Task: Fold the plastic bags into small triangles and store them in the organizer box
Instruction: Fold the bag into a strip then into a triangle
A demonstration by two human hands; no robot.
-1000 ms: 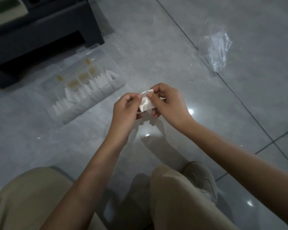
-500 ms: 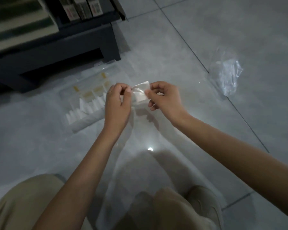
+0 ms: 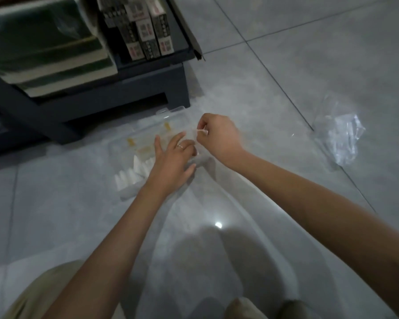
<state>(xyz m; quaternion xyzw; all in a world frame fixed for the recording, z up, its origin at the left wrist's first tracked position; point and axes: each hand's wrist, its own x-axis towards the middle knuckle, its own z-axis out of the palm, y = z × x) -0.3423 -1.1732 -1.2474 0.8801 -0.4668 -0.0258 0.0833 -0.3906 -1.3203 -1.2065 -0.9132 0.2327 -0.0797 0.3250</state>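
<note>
A clear organizer box (image 3: 168, 111) lies open on the grey tile floor, with several white folded triangles (image 3: 130, 177) standing in its near row. My left hand (image 3: 173, 161) hovers flat over the box, fingers spread, a ring on one finger. My right hand (image 3: 219, 135) is over the box's right end, pinching a small folded plastic triangle (image 3: 202, 131), which is mostly hidden by the fingers. Loose clear plastic bags (image 3: 342, 139) lie crumpled on the floor to the right.
A dark low shelf unit (image 3: 115, 97) stands just behind the box, holding stacked books (image 3: 46, 54) and small upright boxes (image 3: 143, 31). My khaki-clad knee (image 3: 44, 293) is at the bottom left and a shoe (image 3: 247, 309) at the bottom edge.
Both hands moved forward from mid-air to above the organizer box. The left hand let go of the folded triangle and opened; the right hand kept it. The camera tilted up toward the shelf.
</note>
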